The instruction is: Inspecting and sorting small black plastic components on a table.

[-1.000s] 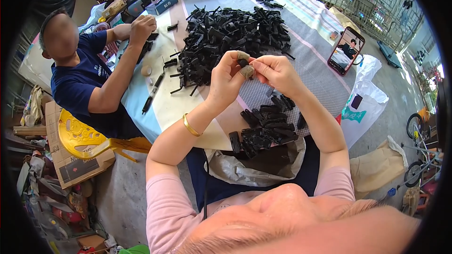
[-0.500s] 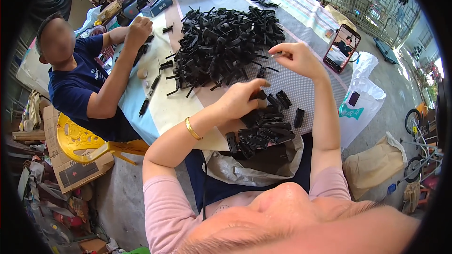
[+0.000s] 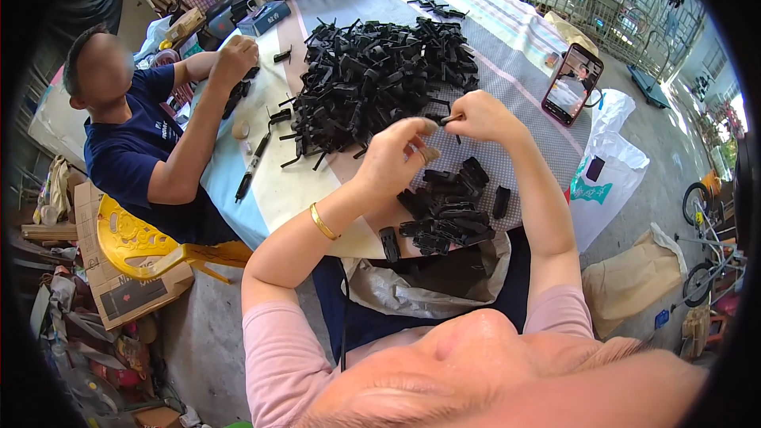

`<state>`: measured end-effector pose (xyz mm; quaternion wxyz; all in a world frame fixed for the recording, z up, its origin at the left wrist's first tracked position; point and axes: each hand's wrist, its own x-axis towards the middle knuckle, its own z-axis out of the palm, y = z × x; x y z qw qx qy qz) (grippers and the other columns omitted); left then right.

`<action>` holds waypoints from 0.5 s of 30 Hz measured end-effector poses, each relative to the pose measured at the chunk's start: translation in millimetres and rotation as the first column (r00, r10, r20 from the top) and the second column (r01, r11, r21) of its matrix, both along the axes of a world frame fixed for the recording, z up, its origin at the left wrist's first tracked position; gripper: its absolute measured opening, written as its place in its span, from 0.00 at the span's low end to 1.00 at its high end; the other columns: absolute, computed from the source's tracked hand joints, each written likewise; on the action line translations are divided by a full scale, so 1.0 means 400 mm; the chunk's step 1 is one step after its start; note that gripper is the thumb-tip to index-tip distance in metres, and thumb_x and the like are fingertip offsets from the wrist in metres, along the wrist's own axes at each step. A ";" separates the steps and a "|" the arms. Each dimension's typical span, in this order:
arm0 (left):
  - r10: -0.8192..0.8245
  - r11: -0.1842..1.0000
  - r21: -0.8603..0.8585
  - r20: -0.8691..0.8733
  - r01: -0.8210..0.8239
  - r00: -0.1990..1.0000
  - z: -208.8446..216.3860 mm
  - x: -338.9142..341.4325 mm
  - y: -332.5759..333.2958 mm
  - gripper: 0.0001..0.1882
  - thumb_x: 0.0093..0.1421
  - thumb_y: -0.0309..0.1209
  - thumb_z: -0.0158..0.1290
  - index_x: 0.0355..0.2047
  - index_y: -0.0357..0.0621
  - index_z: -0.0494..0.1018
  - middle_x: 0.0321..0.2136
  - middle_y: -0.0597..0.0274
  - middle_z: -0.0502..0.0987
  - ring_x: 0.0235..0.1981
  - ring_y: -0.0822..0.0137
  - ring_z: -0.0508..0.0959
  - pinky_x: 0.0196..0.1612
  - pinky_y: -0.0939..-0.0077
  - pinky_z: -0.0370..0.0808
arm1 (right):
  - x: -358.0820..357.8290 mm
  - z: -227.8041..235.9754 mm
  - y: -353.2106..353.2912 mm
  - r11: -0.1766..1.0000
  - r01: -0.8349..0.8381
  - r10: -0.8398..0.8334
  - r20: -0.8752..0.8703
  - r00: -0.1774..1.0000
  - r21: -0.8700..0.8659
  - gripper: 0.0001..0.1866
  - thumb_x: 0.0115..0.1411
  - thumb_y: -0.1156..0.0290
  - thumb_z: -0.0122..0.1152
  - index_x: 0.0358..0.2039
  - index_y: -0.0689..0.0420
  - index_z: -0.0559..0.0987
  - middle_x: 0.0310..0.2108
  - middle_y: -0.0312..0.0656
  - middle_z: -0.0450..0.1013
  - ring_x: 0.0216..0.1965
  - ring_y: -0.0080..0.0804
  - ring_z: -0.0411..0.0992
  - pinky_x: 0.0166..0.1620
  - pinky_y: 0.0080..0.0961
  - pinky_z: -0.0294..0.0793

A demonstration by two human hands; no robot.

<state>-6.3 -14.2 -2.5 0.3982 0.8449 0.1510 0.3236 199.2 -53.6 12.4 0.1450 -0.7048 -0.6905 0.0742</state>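
Observation:
My right hand (image 3: 483, 117) pinches a small black plastic clip with thin prongs (image 3: 453, 120) at the near right of a big heap of such clips (image 3: 380, 79). Just left of it, my left hand (image 3: 394, 157) has its fingers curved and apart, their tips close to the clip; whether they touch it I cannot tell. A gold bangle (image 3: 323, 220) circles my left wrist. Below my hands lies a smaller pile of black clips without spread prongs (image 3: 452, 218), near the table's edge. One lone black piece (image 3: 501, 202) rests to its right.
An open white sack (image 3: 380, 289) is at my lap below the table edge. A phone (image 3: 572, 83) stands on the right, beside a white plastic bag (image 3: 610, 158). At the left, a person in dark blue (image 3: 131, 147) handles small parts; a black pen-like tool (image 3: 252, 166) lies nearby.
My right hand has come down and left, closing on a pronged clip that was lying on the cloth. My left hand has lifted off the small pile and moved up toward it.

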 end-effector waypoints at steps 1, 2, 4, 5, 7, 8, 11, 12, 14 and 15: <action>0.061 0.996 0.065 0.060 -0.065 0.996 0.004 -0.002 0.002 0.22 0.45 0.20 0.58 0.43 0.37 0.67 0.37 0.58 0.72 0.33 0.69 0.73 0.36 0.80 0.72 | 0.009 -0.002 -0.001 0.992 -0.035 0.049 -0.113 0.992 0.124 0.14 0.41 0.61 0.60 0.21 0.61 0.78 0.17 0.47 0.72 0.21 0.36 0.72 0.26 0.29 0.70; 0.106 0.976 0.178 0.121 -0.126 0.987 0.012 -0.003 0.002 0.26 0.43 0.20 0.59 0.45 0.38 0.65 0.40 0.57 0.69 0.36 0.67 0.72 0.37 0.78 0.72 | 0.002 0.011 -0.003 0.995 -0.010 0.036 -0.257 0.966 0.102 0.15 0.41 0.61 0.62 0.21 0.62 0.78 0.15 0.44 0.71 0.18 0.30 0.69 0.24 0.25 0.67; 0.162 0.910 0.351 0.192 -0.222 0.968 0.024 -0.004 0.000 0.34 0.40 0.21 0.61 0.49 0.38 0.61 0.49 0.54 0.63 0.45 0.62 0.69 0.42 0.74 0.72 | -0.023 0.033 -0.014 0.998 0.007 0.030 -0.545 0.838 0.066 0.14 0.42 0.64 0.65 0.20 0.63 0.78 0.12 0.36 0.68 0.15 0.16 0.62 0.19 0.16 0.59; 0.165 0.909 0.350 0.193 -0.225 0.967 0.024 -0.001 -0.001 0.34 0.40 0.21 0.61 0.49 0.38 0.61 0.49 0.54 0.63 0.45 0.62 0.69 0.42 0.74 0.72 | -0.044 0.041 -0.022 0.998 -0.006 0.042 -0.629 0.776 0.059 0.13 0.43 0.65 0.65 0.21 0.63 0.78 0.13 0.34 0.68 0.15 0.15 0.62 0.19 0.16 0.59; 0.161 0.897 0.369 0.243 -0.245 0.957 0.022 0.004 -0.003 0.35 0.39 0.20 0.61 0.50 0.37 0.60 0.50 0.52 0.63 0.46 0.60 0.70 0.44 0.74 0.71 | -0.084 0.035 -0.028 0.998 -0.023 0.062 -0.731 0.679 0.064 0.12 0.44 0.66 0.65 0.21 0.63 0.78 0.13 0.32 0.68 0.16 0.14 0.61 0.19 0.15 0.58; 0.163 0.896 0.370 0.242 -0.246 0.956 0.022 0.002 0.001 0.35 0.39 0.20 0.61 0.50 0.37 0.60 0.50 0.52 0.63 0.46 0.60 0.70 0.44 0.74 0.71 | -0.093 0.029 -0.027 0.996 -0.049 0.084 -0.742 0.666 0.068 0.12 0.44 0.67 0.64 0.21 0.64 0.78 0.13 0.32 0.68 0.16 0.14 0.61 0.19 0.15 0.58; 0.085 0.946 0.295 0.181 -0.136 0.980 0.021 -0.005 0.011 0.34 0.41 0.20 0.59 0.50 0.36 0.60 0.53 0.47 0.59 0.46 0.55 0.70 0.46 0.71 0.71 | -0.116 0.025 -0.029 0.990 -0.106 0.140 -0.778 0.613 0.095 0.13 0.46 0.65 0.64 0.22 0.64 0.78 0.14 0.32 0.67 0.17 0.14 0.61 0.20 0.14 0.59; 0.074 0.965 0.231 0.228 -0.128 0.971 0.020 -0.006 0.010 0.33 0.42 0.19 0.58 0.50 0.36 0.60 0.52 0.49 0.60 0.44 0.58 0.72 0.44 0.73 0.72 | -0.126 0.029 -0.032 0.990 -0.088 0.140 -0.791 0.595 0.110 0.14 0.48 0.64 0.63 0.22 0.64 0.78 0.14 0.32 0.67 0.17 0.14 0.61 0.20 0.14 0.58; 0.068 0.979 0.168 0.273 -0.118 0.960 0.018 -0.004 0.012 0.33 0.42 0.18 0.58 0.50 0.36 0.60 0.52 0.50 0.62 0.43 0.61 0.73 0.43 0.74 0.72 | -0.128 0.030 -0.030 0.989 -0.072 0.144 -0.805 0.575 0.126 0.14 0.50 0.62 0.62 0.22 0.63 0.78 0.14 0.32 0.67 0.17 0.14 0.61 0.20 0.15 0.58; 0.065 0.997 0.029 0.301 -0.077 0.952 0.014 0.000 0.017 0.31 0.44 0.17 0.56 0.50 0.35 0.60 0.49 0.53 0.64 0.43 0.63 0.73 0.43 0.75 0.72 | -0.122 0.028 -0.029 0.990 -0.035 0.133 -0.788 0.601 0.140 0.15 0.52 0.62 0.60 0.22 0.63 0.78 0.14 0.31 0.67 0.17 0.13 0.61 0.20 0.14 0.58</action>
